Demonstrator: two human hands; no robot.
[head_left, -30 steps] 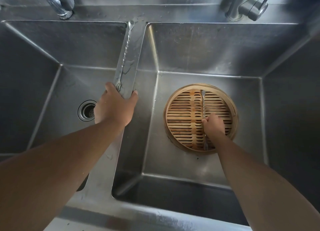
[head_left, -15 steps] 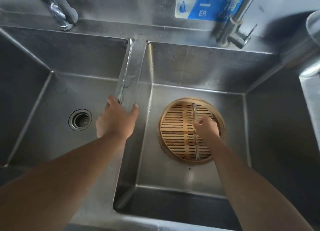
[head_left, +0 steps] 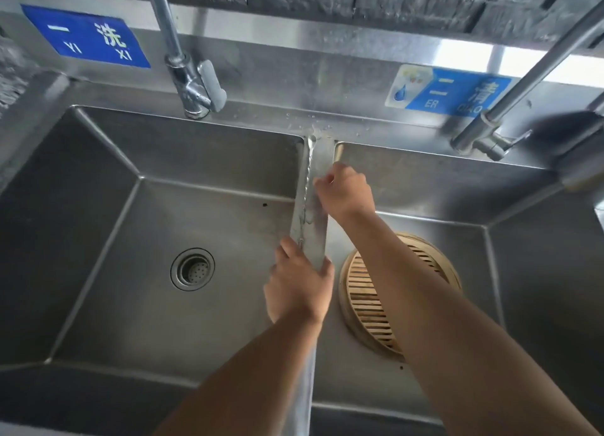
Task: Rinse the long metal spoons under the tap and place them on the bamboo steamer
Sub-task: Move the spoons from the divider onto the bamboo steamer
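Shiny sink divider (head_left: 318,239) holds my long spoon (head_left: 307,187) — left hand (head_left: 299,288) pinches its low end, right hand (head_left: 343,190) curls beside it. I should lift level. Bamboo steamer (head_left: 366,304) waits at four o'clock.

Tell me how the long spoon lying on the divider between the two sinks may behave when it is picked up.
The spoon is thin metal with a twisted stem, so it is probably stiff and light. Water drops around it suggest it could slip. It lies flat on the narrow divider, so a push might slide it into a sink.
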